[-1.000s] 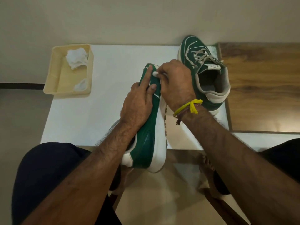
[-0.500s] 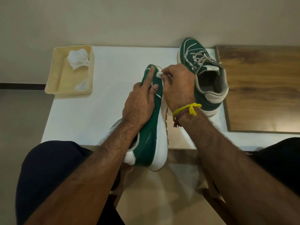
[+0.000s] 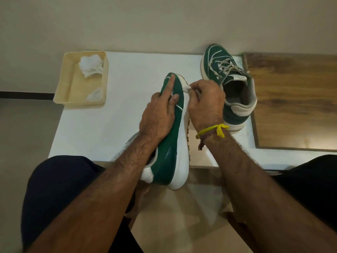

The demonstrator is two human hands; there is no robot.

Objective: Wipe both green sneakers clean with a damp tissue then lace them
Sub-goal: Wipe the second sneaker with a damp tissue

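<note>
A green sneaker with a white sole (image 3: 172, 154) lies on its side over the near edge of the white table (image 3: 127, 92), sole turned to the right. My left hand (image 3: 158, 115) holds its green upper, index finger stretched toward the toe. My right hand (image 3: 206, 103) pinches a small white tissue (image 3: 187, 88) against the white sole rim near the toe. The second green sneaker (image 3: 228, 84) stands upright at the back right, with loose grey laces.
A beige tray (image 3: 62, 88) at the table's back left holds crumpled white tissues (image 3: 91, 67). A wooden board (image 3: 291, 99) adjoins the table on the right. The wall runs behind. My dark-clad knees are below the table edge.
My right hand with the tissue has slid off the green toe area rightward onto the white sole rim. My left hand keeps its hold on the sneaker.
</note>
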